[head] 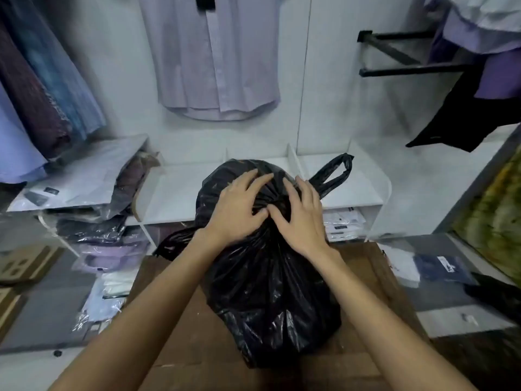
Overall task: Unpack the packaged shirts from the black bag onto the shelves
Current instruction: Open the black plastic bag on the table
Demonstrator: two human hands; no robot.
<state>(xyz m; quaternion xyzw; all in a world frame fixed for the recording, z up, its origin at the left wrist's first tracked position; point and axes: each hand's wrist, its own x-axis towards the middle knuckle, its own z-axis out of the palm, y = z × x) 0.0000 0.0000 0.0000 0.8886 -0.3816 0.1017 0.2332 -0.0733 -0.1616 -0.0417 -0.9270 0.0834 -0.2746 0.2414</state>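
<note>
From my head camera, the black bag [265, 277] stands tied on a cardboard box [363, 266] in front of the white shelves [174, 193]; my left hand [239, 210] and right hand [301, 221] press on its gathered top, fingers [290, 190] spread around the knot, thumbs pinching it; one bag handle [335, 173] sticks out right; packaged shirts [110, 249] lie stacked at left.

Head view, steeply down, close.

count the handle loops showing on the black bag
2. One loop sticks up behind the right hand; the other hangs low by the left wrist. The bag is knotted at the top under both hands, so folds may hide more.
</note>
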